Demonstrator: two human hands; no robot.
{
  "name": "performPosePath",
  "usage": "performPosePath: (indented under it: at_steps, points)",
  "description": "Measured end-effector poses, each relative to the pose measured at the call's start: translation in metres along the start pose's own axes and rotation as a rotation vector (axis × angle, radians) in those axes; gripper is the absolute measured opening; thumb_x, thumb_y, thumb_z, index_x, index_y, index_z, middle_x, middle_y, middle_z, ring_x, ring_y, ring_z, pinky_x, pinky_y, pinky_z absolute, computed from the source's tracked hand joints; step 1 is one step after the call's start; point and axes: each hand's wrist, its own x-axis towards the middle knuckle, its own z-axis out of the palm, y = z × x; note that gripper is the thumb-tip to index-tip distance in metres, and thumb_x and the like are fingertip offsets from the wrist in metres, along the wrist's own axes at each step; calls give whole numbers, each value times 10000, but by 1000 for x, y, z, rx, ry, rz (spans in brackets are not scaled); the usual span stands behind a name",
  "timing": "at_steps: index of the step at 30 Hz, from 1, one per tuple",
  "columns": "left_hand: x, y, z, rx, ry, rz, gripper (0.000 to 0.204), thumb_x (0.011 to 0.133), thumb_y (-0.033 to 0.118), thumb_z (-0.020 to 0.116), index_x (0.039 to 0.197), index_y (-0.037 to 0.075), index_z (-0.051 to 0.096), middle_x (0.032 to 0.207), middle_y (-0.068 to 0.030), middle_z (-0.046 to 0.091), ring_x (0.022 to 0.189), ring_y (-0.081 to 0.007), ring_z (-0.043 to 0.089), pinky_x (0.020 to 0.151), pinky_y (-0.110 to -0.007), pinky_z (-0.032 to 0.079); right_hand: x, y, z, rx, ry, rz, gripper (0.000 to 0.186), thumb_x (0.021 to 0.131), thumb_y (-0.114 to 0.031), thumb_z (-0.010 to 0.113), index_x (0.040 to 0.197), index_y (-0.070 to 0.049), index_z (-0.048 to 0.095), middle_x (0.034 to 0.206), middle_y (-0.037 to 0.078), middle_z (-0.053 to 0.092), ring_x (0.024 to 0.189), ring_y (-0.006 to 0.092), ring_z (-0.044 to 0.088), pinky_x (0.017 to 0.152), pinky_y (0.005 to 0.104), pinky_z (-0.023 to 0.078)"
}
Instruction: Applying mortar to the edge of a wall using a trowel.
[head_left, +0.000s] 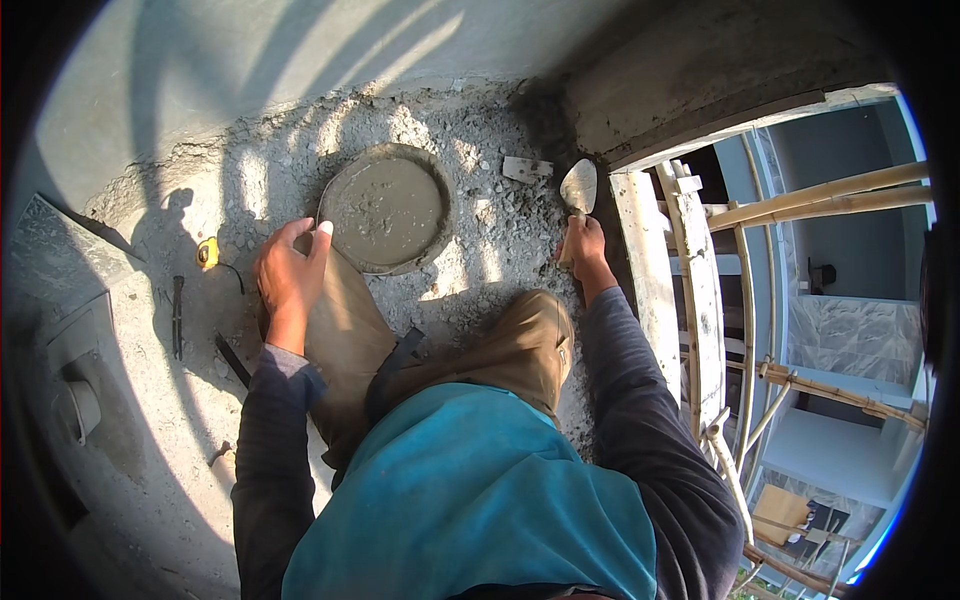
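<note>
A round basin (440,238) of wet grey mortar (388,205) sits on the rubble-strewn floor in front of my knees. My left hand (290,272) is at its near left rim, thumb and forefinger closed over the edge; the other fingers are partly hidden. On the right, my right hand (584,246) grips a pointing trowel (579,188) by its handle, blade pointing away from me toward the wall corner. The blade carries a grey smear of mortar. Just left of it, a small flat rectangular grey piece (527,169) lies on the rubble.
A yellow tape measure (208,253) and a dark thin bar (178,318) lie on the floor at left. Plastered walls (230,60) rise ahead. At right, a concrete ledge (648,270) borders an opening with bamboo scaffold poles (830,195). A pale bowl-like object (84,410) is at far left.
</note>
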Motion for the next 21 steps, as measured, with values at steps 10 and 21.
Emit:
performPosePath:
  at_steps: [10, 21]
  points:
    - [-1, 0, 0, 4, 5, 0, 420, 841, 437, 708, 1051, 73, 734, 1074, -146, 716, 1021, -334, 664, 905, -413, 502, 21, -8, -8, 99, 29, 73, 242, 944, -224, 533, 976, 13, 497, 739, 91, 523, 472, 205, 560, 383, 375, 480]
    - [1, -5, 3, 9, -1, 0, 431, 841, 452, 706, 1052, 77, 733, 1082, -145, 713, 1025, -337, 661, 906, -415, 502, 16, -15, -6, -20, 37, -24, 213, 940, -203, 538, 960, 5, 499, 683, 87, 524, 438, 216, 551, 355, 378, 462]
